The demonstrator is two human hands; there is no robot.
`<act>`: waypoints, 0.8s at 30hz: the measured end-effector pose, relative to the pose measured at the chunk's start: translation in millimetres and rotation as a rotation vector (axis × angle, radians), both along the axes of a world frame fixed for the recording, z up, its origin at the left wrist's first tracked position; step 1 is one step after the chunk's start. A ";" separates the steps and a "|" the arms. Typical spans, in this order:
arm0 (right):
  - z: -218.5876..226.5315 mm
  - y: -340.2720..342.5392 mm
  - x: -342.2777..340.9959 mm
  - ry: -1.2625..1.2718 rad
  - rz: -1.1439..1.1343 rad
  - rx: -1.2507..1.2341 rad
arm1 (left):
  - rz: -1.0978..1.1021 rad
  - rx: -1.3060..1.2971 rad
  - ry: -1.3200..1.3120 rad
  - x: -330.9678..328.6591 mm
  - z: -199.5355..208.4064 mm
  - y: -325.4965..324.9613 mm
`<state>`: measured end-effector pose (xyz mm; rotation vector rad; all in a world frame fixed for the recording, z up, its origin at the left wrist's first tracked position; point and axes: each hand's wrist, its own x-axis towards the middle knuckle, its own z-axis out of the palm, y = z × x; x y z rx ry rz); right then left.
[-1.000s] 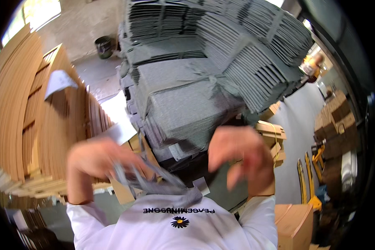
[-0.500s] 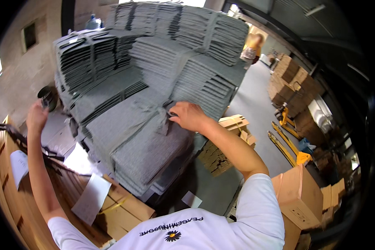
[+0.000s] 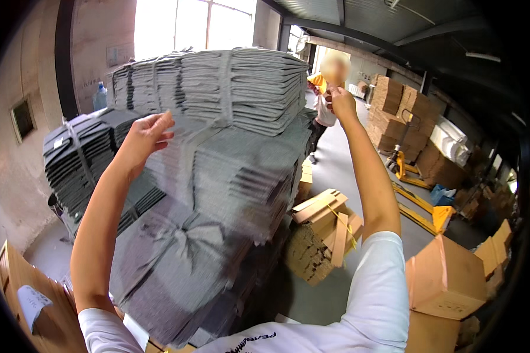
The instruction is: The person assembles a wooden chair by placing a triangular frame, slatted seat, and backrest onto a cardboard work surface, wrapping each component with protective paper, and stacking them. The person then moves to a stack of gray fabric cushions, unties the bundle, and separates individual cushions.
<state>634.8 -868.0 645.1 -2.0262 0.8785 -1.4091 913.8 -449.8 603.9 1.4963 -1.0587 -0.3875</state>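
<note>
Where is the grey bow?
In the head view, the bow is left of centre and below the middle, tied on top of the front grey bundle, lower in the picture than the left hand.

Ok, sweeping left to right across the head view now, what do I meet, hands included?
Dark square on the wall, blue water bottle, left hand, tied grey knot, right hand, large cardboard box.
</note>
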 end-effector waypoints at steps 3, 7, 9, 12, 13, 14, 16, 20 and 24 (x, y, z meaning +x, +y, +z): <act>-31.7 -119.9 9.5 -0.152 -0.021 0.061 | 0.148 -0.035 0.091 29.4 2.7 -82.0; -65.7 -219.2 47.5 -0.317 0.152 0.453 | 0.458 -0.047 0.086 105.4 -21.6 -147.8; -71.5 -245.8 65.5 -0.382 0.203 0.543 | 0.391 -0.049 0.144 112.5 -25.9 -161.7; -77.9 -287.8 96.7 -0.361 0.255 0.511 | 0.289 -0.102 0.309 64.4 -12.7 -168.3; -82.5 -298.6 114.7 -0.361 0.300 0.483 | 0.180 -0.118 0.342 78.6 -16.4 -158.7; -89.5 -310.1 135.5 -0.357 0.354 0.443 | 0.205 -0.174 0.319 87.6 -22.9 -154.2; -98.0 -346.8 143.3 -0.362 0.448 0.371 | 0.214 -0.103 0.397 79.8 -28.3 -166.0; -75.2 -407.0 130.8 -0.435 0.565 0.281 | 0.333 -0.259 -0.044 51.1 -16.4 -191.6; -77.3 -356.9 162.7 -0.446 0.593 0.524 | 0.198 -0.129 0.121 54.5 -16.8 -177.6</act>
